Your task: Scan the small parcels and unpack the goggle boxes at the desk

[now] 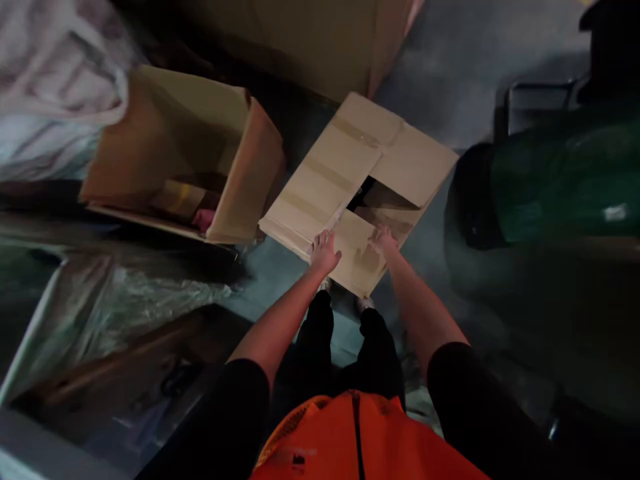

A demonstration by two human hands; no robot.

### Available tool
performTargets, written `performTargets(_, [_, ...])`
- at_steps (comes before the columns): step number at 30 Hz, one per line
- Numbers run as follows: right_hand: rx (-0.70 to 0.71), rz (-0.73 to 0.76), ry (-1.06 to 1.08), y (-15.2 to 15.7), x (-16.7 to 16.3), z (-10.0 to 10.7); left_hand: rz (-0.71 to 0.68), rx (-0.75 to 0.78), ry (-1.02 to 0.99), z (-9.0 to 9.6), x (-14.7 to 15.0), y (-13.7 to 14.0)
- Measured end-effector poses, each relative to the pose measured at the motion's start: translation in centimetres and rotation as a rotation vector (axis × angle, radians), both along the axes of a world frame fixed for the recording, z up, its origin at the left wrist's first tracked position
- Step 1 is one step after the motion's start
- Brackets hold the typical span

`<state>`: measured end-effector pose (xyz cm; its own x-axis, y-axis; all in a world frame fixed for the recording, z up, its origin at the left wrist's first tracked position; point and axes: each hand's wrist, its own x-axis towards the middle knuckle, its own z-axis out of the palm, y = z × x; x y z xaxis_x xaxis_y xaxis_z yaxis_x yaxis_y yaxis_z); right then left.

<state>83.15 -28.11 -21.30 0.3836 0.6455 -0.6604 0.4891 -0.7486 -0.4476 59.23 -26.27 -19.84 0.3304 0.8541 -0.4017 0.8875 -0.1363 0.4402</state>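
Note:
A flat, wide cardboard box (pixel 320 183) sits in front of my feet, turned at an angle, with strips of tape across its top. Its flaps lie mostly folded over, leaving a dark gap (pixel 387 198) on the right side. My left hand (pixel 325 253) rests on the near left part of the box with its fingers apart. Over the near flap (pixel 353 250), beside the gap, my right hand (pixel 384 240) touches the cardboard with slightly bent, separated fingers. What lies inside the box is mostly hidden.
To the left stands an open cardboard box (pixel 255 177) with a smaller carton inside. Pale sacks (pixel 60 73) fill the upper left. A big carton (pixel 305 43) stands behind. On the right is a green cylindrical object (pixel 565 180). Clear plastic wrap (pixel 150 300) lies lower left.

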Motion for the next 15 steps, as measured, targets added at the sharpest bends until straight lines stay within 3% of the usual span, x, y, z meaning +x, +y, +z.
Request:
performTargets(3, [-0.056, 0.043, -0.037, 1.3, 0.9, -3.0, -0.119, 0.018, 0.137, -5.1, 2.0, 5.7])
performTargets(5, [-0.104, 0.074, -0.090, 1.1, 1.2, -3.2, -0.184, 0.016, 0.166, -6.3, 2.0, 7.8])
performTargets(6, [-0.114, 0.092, -0.127, 0.8, 1.2, -2.7, -0.207, 0.027, 0.168, -5.9, 1.8, 8.5])
performTargets(8, [-0.099, 0.120, -0.203, -0.4, 1.1, -0.8, -0.253, 0.040, 0.163, -3.2, 1.3, 9.5])
performTargets(11, [-0.018, 0.104, -0.291, -3.7, 1.4, 3.7, -0.267, 0.036, 0.181, 4.6, -0.2, 11.9])
performTargets(13, [0.100, 0.049, -0.354, -7.4, 2.2, 7.5, -0.176, 0.075, 0.258, 10.2, -2.7, 14.8])
performTargets(15, [0.266, -0.039, -0.438, -12.5, 3.4, 11.6, -0.029, 0.193, 0.312, 14.2, -6.7, 18.0])
